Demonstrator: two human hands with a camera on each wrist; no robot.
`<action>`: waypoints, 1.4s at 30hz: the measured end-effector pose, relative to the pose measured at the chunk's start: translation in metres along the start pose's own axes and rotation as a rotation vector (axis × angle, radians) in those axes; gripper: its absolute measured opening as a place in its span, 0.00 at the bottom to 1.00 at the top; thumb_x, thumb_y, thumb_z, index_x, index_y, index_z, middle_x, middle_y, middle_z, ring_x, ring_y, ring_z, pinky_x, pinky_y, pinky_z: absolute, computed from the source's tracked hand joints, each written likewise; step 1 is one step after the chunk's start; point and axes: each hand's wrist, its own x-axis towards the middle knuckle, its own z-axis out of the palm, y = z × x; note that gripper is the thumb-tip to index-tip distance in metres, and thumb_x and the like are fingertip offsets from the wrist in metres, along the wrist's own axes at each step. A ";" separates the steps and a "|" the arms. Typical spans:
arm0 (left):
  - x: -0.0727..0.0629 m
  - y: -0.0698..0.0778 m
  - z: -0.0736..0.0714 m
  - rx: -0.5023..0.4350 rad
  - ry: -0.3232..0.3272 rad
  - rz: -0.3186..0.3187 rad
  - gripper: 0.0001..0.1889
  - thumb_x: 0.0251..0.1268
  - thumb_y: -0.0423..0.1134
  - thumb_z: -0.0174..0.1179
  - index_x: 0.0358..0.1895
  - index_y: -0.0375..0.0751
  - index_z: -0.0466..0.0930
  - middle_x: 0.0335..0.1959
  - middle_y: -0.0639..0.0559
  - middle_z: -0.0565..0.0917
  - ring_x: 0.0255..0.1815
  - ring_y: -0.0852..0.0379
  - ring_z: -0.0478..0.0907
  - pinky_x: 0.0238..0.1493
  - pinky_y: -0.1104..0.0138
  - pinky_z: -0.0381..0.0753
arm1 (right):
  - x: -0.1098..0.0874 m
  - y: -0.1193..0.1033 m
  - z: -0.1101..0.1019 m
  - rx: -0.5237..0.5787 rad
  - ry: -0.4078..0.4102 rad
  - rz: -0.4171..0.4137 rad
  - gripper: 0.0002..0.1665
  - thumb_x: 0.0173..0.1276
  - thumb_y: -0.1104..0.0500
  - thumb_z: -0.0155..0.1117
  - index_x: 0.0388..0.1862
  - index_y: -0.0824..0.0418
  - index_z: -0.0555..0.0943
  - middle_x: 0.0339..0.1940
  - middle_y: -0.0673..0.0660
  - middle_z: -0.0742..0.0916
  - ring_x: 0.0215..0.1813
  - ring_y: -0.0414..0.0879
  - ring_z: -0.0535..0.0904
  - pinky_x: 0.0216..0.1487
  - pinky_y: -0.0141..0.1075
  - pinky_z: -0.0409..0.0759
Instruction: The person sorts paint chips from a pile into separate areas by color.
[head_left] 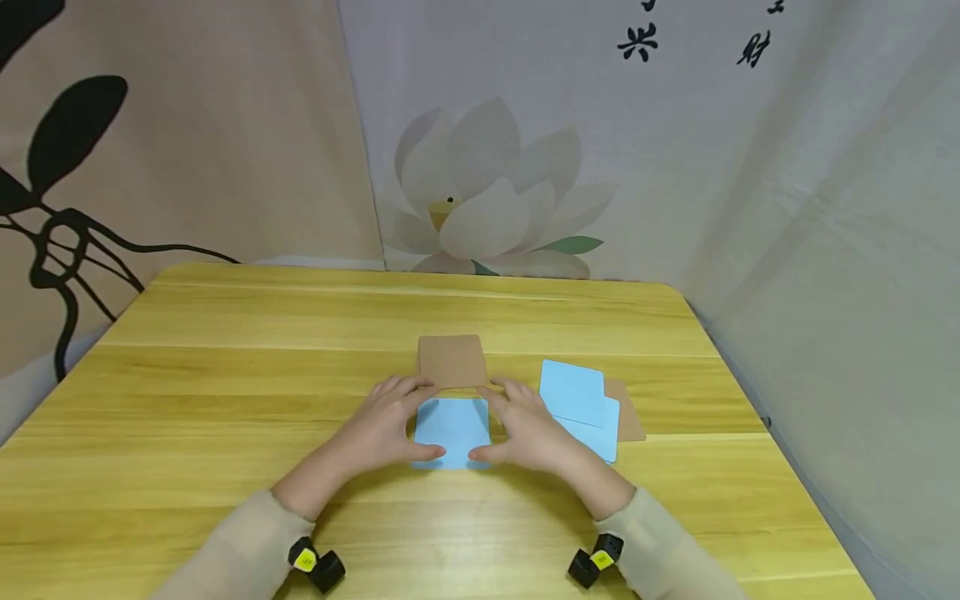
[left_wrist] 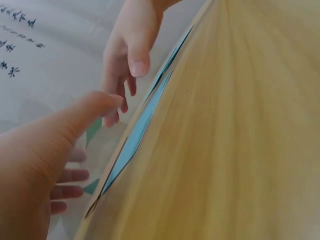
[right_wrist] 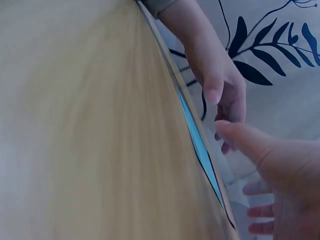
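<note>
A light blue square card (head_left: 452, 432) with rounded corners lies flat on the wooden table in front of me. On its left side is my left hand (head_left: 385, 422), thumb and fingers spread loosely apart. My right hand (head_left: 531, 427) mirrors it on the card's right side. Both wrist views show the hands raised off the tabletop, with a gap between the thumbs and the blue card (left_wrist: 135, 135). Neither hand holds anything. Just beyond the blue card lies a brown square card (head_left: 452, 361), close to the fingertips of both hands.
Right of my right hand, two blue cards (head_left: 572, 390) overlap on a brown card (head_left: 632, 414) that is partly covered. The wooden table (head_left: 225, 400) reaches back to a printed curtain (head_left: 660, 167). A small black device (head_left: 315, 565) sits at each wrist.
</note>
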 end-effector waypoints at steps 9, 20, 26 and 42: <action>0.032 0.017 0.014 -0.081 0.031 0.049 0.46 0.44 0.62 0.72 0.67 0.40 0.70 0.64 0.49 0.70 0.66 0.46 0.62 0.65 0.44 0.55 | -0.020 0.036 -0.022 0.003 0.102 -0.010 0.50 0.52 0.37 0.73 0.70 0.56 0.68 0.71 0.60 0.67 0.71 0.58 0.56 0.67 0.57 0.52; 0.077 0.053 0.030 -0.131 0.007 0.100 0.47 0.45 0.62 0.71 0.68 0.41 0.68 0.66 0.49 0.67 0.67 0.48 0.60 0.67 0.48 0.53 | -0.040 0.079 -0.039 -0.036 0.215 0.062 0.51 0.48 0.38 0.76 0.68 0.56 0.70 0.68 0.62 0.69 0.67 0.61 0.62 0.58 0.63 0.62; 0.098 0.063 0.045 -0.084 -0.024 0.095 0.48 0.45 0.65 0.69 0.69 0.43 0.67 0.68 0.50 0.66 0.69 0.51 0.58 0.68 0.51 0.52 | -0.048 0.095 -0.047 0.020 0.208 0.101 0.52 0.48 0.40 0.77 0.69 0.58 0.68 0.69 0.65 0.66 0.67 0.65 0.59 0.59 0.63 0.62; 0.134 0.080 0.078 0.015 -0.084 -0.004 0.48 0.46 0.68 0.66 0.70 0.46 0.66 0.71 0.49 0.62 0.71 0.47 0.55 0.69 0.53 0.51 | -0.052 0.134 -0.047 0.024 0.184 0.100 0.53 0.50 0.39 0.75 0.70 0.62 0.67 0.69 0.68 0.64 0.65 0.66 0.60 0.59 0.64 0.56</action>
